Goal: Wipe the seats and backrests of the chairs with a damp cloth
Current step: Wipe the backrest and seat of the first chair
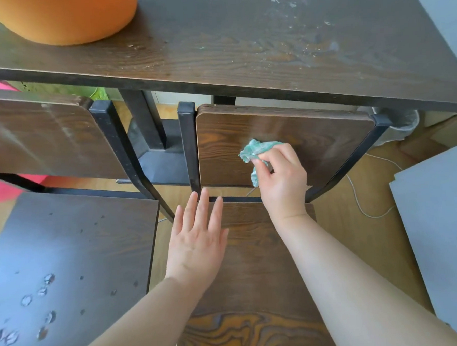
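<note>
I am wiping the backrest (313, 142), my right hand (280, 180) in a tight grip on the bunched cloth (258, 150) at its middle, my left hand (196, 240) flat and open over the seat (253, 264); next, I judge, come sweeps toward the edges.

Room fittings: dark table, wooden floor.
Dark wood-grain table (242, 47) stood on black metal legs, its top smeared pale at right; an orange rounded container (63, 17) sat on it. Light wooden floor (379, 244) carried a white cable (355, 195); grey panel (437, 241) at right.
</note>
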